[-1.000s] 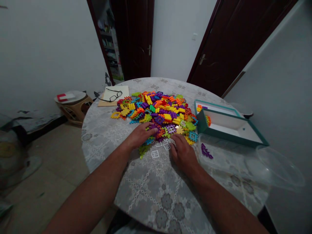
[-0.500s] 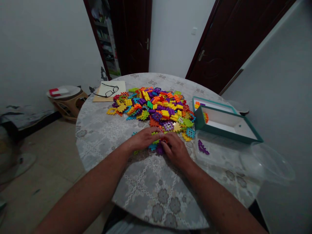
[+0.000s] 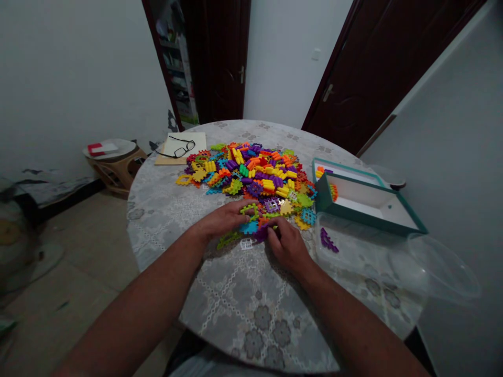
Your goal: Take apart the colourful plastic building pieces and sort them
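My left hand (image 3: 225,219) holds a yellow-green square-framed interlocking piece (image 3: 251,210) between thumb and fingers. Beside it my right hand (image 3: 288,242) has its fingers curled together, with a bit of green showing at the tips; what they hold is mostly hidden. Under and between the hands lie a light blue piece (image 3: 249,228), a purple piece (image 3: 261,233) and a white square piece (image 3: 247,244). A flat green piece (image 3: 228,240) rests below my left wrist. Just beyond the hands spreads a big heap of colourful interlocking plastic pieces (image 3: 251,175).
To the right are a green-edged box (image 3: 371,217), its shallow other half (image 3: 349,170), and a clear plastic tub (image 3: 353,262) with a purple strip (image 3: 328,241) inside. A clear lid (image 3: 444,267) overhangs the right edge. Glasses (image 3: 179,152) lie on paper at the back left.
My hands have moved apart from each other. The green framed piece now shows in my left hand, and the white square piece below has come into clear view.
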Available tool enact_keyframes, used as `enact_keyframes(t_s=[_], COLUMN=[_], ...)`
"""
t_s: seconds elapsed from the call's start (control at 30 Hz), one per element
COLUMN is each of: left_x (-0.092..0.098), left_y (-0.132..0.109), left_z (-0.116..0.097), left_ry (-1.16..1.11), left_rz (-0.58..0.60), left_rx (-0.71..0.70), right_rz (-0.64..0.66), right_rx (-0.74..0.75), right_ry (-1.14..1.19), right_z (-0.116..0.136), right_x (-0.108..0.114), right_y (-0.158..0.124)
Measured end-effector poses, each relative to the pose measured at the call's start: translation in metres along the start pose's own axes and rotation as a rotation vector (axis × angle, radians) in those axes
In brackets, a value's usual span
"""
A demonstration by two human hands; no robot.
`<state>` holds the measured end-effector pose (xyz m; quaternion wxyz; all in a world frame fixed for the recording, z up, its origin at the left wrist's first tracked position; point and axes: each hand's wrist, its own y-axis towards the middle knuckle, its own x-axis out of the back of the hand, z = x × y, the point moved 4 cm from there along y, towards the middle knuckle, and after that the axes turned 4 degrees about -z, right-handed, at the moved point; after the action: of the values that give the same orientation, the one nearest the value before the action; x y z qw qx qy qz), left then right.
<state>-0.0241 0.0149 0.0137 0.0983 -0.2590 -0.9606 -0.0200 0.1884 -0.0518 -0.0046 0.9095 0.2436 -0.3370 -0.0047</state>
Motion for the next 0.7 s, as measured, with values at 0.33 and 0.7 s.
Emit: enact_keyframes(t_s=[0.33, 0.7], left_x=[-0.01, -0.024], left_y=[0.005, 0.004], left_z=[0.001, -0.003], left_ry=[0.081, 0.271], left_rz=[-0.041, -0.024], left_rx=[-0.166, -0.306], right_rz=[-0.077, -0.071], right_rx=[-0.058, -0.031], right_ry=[0.154, 0.245], right_z=[-0.012, -0.009], right_x=[0.006, 0.007], right_y=[-0.002, 0.0])
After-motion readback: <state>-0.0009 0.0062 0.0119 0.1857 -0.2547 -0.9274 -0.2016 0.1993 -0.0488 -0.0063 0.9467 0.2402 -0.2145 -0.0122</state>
